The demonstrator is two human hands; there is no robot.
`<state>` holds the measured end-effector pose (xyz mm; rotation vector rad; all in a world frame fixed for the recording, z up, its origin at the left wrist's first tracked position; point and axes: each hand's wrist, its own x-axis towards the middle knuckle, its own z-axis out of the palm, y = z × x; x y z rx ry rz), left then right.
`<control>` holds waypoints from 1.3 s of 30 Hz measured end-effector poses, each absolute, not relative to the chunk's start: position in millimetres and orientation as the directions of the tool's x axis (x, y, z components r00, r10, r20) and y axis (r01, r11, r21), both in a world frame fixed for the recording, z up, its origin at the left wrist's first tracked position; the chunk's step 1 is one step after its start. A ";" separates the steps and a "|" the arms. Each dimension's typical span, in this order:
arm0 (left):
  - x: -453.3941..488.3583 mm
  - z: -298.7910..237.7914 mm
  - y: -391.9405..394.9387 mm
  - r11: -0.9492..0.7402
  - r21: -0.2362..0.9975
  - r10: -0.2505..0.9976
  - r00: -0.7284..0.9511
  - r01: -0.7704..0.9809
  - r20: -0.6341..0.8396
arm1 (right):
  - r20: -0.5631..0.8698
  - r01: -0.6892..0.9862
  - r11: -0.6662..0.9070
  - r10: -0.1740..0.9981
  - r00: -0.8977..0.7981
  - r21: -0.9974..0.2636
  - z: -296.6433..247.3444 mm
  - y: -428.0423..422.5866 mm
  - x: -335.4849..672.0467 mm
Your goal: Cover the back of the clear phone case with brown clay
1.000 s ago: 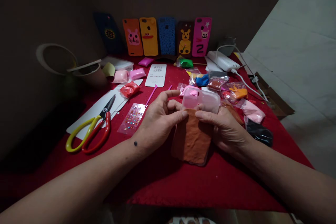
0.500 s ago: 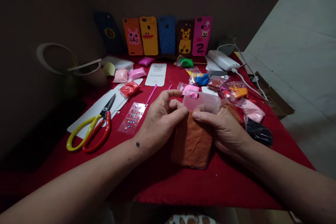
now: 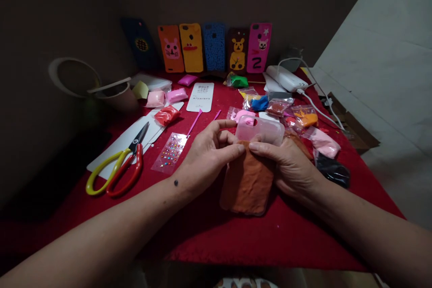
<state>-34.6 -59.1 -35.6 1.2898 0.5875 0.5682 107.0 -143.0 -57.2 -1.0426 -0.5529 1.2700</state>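
Note:
Between my hands is a translucent phone case (image 3: 270, 131), tilted above the red cloth. Brown-orange clay (image 3: 249, 184) covers its lower and middle part; the top end around the camera hole is bare. My left hand (image 3: 214, 148) grips the left edge, its thumb pressing the upper border of the clay. Closed around the right side is my right hand (image 3: 292, 162), with its thumb on the clay beside the left thumb. The fingers behind the case are mostly hidden, though some show faintly through the clear plastic.
Scissors (image 3: 135, 148) with yellow and red handles lie at left on white card, near a rhinestone sheet (image 3: 171, 150). Bagged clay, such as a black packet (image 3: 332, 171), lies at right. Decorated phone cases (image 3: 214, 47) stand along the back. A white power bank (image 3: 286, 78) trails a cable.
My left thumb has shifted slightly right and up along the clay's upper edge. The clay's top border sits a little higher between the thumbs. The case stays in both hands.

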 end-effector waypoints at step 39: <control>-30.1 -42.7 -62.2 0.273 0.944 0.720 0.690 -0.185 -0.073 | -0.214 -0.468 -0.143 0.971 0.102 -0.872 -55.2 -146.5 104.5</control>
